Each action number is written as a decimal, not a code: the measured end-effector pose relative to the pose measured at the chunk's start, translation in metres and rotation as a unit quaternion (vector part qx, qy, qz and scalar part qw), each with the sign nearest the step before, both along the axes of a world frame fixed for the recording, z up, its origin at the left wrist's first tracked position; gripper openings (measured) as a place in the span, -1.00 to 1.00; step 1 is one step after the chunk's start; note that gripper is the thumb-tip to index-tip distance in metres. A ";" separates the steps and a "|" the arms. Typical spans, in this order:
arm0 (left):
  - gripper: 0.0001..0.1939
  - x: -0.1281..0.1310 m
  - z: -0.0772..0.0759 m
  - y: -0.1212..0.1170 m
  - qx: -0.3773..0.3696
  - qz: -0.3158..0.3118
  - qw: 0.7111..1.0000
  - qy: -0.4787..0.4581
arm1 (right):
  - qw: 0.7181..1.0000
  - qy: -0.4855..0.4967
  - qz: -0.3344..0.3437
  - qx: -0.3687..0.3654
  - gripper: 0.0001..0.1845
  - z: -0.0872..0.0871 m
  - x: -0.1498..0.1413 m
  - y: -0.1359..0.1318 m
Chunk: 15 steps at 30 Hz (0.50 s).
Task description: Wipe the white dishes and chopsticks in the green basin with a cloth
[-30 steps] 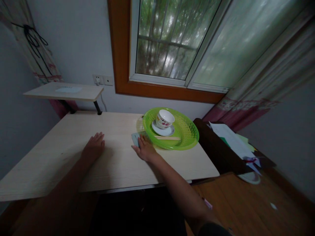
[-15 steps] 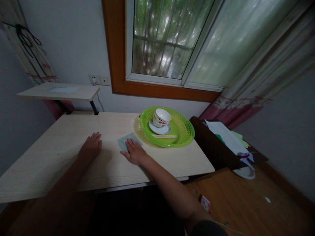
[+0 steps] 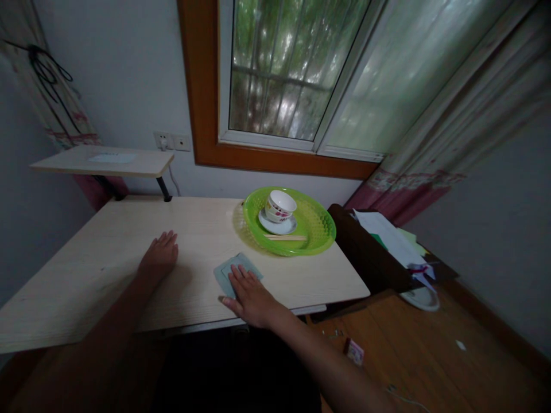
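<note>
My right hand [image 3: 253,297] lies flat with fingers stretched out on a folded grey-blue cloth [image 3: 224,277], pressing it against the pale wooden desk [image 3: 198,223] near the front edge. Well to the left, my left hand [image 3: 160,254] rests on the bare desk top, fingers extended and holding nothing. Beyond the cloth stands a green plastic basket [image 3: 321,221]. Inside it are white bowls with a floral pattern [image 3: 279,206], stacked on a white saucer [image 3: 287,227], and a few light chopsticks [image 3: 284,237] lie in front of them.
A raised shelf [image 3: 142,163] with a paper sheet on it stands at the desk's back left. Behind the desk is a wall with a window [image 3: 284,74]. To the right, a dark brown piece of furniture [image 3: 370,258] carries papers [image 3: 381,229].
My right hand has slid the cloth toward the desk's front edge and slightly right. My left hand has stayed in place, as have the basket and its contents.
</note>
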<state>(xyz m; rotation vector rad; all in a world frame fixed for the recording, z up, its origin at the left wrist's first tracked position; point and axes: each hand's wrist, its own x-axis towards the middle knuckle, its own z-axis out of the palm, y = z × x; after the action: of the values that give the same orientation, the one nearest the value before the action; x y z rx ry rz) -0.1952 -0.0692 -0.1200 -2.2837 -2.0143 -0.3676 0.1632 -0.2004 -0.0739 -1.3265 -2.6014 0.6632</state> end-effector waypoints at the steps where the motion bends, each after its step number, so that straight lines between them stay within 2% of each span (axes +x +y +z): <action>1: -0.33 0.000 0.000 0.000 0.000 0.002 1.000 -0.001 | 1.000 0.008 0.015 -0.004 -0.01 0.002 -0.015 0.001; 4: -0.35 -0.001 0.000 0.000 -0.003 -0.003 1.000 -0.004 | 0.999 0.021 0.041 0.002 -0.02 0.002 -0.052 0.017; 7: -0.33 -0.002 -0.001 0.001 -0.011 -0.006 1.000 0.001 | 0.999 0.009 0.035 0.003 -0.10 -0.001 -0.060 0.044; 9: -0.33 -0.002 -0.002 0.001 -0.006 -0.002 1.000 0.003 | 1.000 -0.004 -0.003 0.008 -0.13 -0.003 -0.044 0.059; 11: -0.34 -0.002 -0.003 0.001 0.002 0.000 1.000 0.001 | 0.998 -0.012 -0.050 0.022 -0.15 -0.004 -0.016 0.066; 15: -0.35 -0.002 -0.006 0.002 0.013 -0.001 1.000 0.001 | 0.996 0.009 -0.092 0.007 -0.16 -0.004 0.043 0.049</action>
<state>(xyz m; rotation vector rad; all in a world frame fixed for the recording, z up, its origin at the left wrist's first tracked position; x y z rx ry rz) -0.1974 -0.0673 -0.1261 -2.2704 -1.9931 -0.3886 0.2062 -0.1512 -0.0775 -1.5254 -2.4267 0.6208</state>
